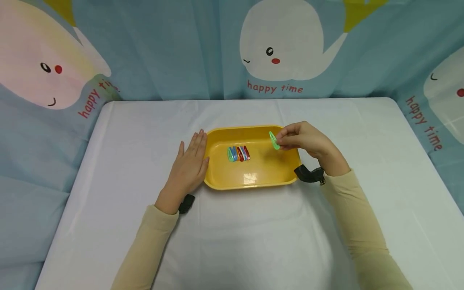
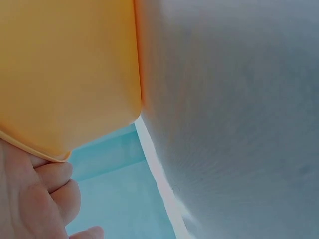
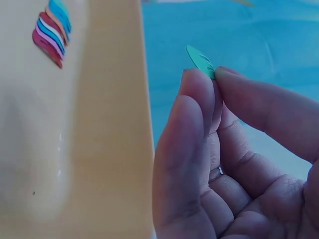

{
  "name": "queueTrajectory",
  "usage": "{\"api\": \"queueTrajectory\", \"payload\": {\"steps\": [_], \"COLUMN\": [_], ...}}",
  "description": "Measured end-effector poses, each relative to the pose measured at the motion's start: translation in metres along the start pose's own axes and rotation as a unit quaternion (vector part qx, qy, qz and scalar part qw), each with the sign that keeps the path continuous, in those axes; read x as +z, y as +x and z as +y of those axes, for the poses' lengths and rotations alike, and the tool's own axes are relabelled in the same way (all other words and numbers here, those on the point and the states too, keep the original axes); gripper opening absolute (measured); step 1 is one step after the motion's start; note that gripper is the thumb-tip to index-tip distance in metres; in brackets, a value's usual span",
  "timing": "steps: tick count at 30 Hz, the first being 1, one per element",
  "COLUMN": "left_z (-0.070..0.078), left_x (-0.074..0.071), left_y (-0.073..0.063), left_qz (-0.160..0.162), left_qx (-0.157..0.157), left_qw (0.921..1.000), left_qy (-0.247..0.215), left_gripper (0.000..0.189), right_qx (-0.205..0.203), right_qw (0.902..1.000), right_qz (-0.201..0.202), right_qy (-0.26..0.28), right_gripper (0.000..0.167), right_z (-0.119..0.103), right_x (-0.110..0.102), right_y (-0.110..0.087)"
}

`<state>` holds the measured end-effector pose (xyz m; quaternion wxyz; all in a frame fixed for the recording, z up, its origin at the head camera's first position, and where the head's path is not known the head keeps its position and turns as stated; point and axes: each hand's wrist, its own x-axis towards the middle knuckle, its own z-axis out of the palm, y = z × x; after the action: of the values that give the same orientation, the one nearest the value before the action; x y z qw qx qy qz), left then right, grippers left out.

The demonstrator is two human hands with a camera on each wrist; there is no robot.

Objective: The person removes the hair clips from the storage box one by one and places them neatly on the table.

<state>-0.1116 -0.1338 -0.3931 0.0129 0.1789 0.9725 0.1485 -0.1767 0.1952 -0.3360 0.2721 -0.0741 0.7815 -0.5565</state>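
Note:
Between thumb and fingertips, my right hand (image 1: 306, 141) pinches a green snap hair clip (image 1: 274, 140) above the right part of a yellow tray (image 1: 250, 173). The right wrist view shows the same green clip (image 3: 200, 61) with its pointed end sticking out past the fingers. My left hand (image 1: 189, 165) lies with straight fingers along the tray's left rim; in the left wrist view its fingers touch the tray's rim (image 2: 37, 153). Inside the tray, a row of several hair clips (image 1: 238, 154) in green, blue, orange, red and white lies side by side, left of the middle.
A white cloth (image 1: 250, 229) covers the table under the tray. Behind it and at both sides hangs a blue curtain (image 1: 174, 52) with whale prints. Black wrist straps with cameras (image 1: 309, 174) sit at both cuffs, the right one close to the tray's right rim.

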Motion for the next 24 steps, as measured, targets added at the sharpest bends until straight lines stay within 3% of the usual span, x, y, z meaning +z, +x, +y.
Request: {"api": "queueTrajectory", "payload": {"steps": [11,24], "left_z": [-0.001,-0.001], "left_x": [0.001,-0.001], "left_y": [0.0,0.0], "left_qz": [-0.001,0.003], "left_qx": [0.006,0.007], "left_qw": [1.0,1.0], "left_qy": [-0.002,-0.006], "left_gripper": [0.061,0.061], "right_qx": [-0.02,-0.055], "right_qw": [0.999,0.9906], "right_qz": [0.019,0.039], "right_qy": [0.036,0.119], "right_gripper": [0.01,0.011], "right_z": [0.009,0.027], "right_x": [-0.012,-0.028], "right_y": [-0.019,-0.026]}}
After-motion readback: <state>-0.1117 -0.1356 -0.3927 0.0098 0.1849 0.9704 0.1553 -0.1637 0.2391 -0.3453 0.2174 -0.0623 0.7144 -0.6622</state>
